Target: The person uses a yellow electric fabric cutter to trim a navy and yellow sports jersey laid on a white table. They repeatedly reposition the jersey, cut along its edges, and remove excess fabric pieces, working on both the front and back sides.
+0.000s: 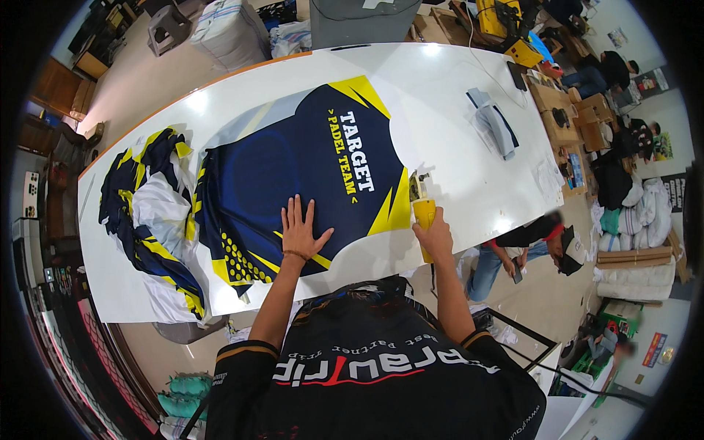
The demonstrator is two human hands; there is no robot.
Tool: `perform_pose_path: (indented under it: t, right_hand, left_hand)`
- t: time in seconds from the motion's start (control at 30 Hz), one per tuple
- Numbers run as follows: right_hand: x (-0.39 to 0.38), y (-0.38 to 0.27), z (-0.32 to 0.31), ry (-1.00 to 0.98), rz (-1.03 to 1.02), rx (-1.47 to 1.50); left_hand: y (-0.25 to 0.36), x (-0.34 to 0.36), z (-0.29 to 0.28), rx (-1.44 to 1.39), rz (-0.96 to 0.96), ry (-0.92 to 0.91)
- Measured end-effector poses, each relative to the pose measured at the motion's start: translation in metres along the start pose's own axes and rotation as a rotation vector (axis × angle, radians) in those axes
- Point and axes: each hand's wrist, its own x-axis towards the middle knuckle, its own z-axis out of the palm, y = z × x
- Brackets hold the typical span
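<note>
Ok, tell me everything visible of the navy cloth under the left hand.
The navy cloth, smooth and thin-looking, lies mostly flat on the white table, its left edge uneven. Yellow patches mark its right corners, yellow dots its lower left, and white and yellow lettering its right part. The left hand rests spread on its lower part. The yellow tool in the right hand is at its right edge; whether they touch is unclear.
</note>
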Motion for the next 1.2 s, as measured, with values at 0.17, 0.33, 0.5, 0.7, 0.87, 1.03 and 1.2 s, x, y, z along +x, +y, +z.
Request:
perform_pose_path:
  t: [0.17,0.33,0.5,0.7,0.87,1.03,1.2]
  right_hand:
    - [0.025,-0.014,-0.007,-0.007,-0.021,0.027]
    - [0.051,-0.033,-0.012,-0.012,-0.006,0.026]
    - [0.079,-0.043,-0.021,-0.013,-0.045,0.011]
    - [0.092,-0.026,-0.034,-0.067,-0.114,-0.052]
    - [0.099,0.004,-0.048,-0.118,-0.201,-0.114]
    - [0.112,0.016,-0.06,-0.153,-0.288,-0.177]
    - [0.115,0.008,-0.067,-0.184,-0.305,-0.202]
  left_hand:
    - [-0.001,0.001,0.002,-0.008,0.003,0.008]
    - [-0.003,0.0,0.002,-0.013,0.001,0.009]
    - [-0.002,0.0,0.001,-0.019,0.003,0.006]
    - [-0.001,0.001,0.001,-0.031,-0.014,-0.009]
    - [0.0,0.001,-0.001,-0.031,-0.017,-0.006]
    - [-0.001,0.001,0.001,-0.036,-0.008,0.004]
    - [-0.001,0.001,-0.001,-0.036,-0.013,-0.011]
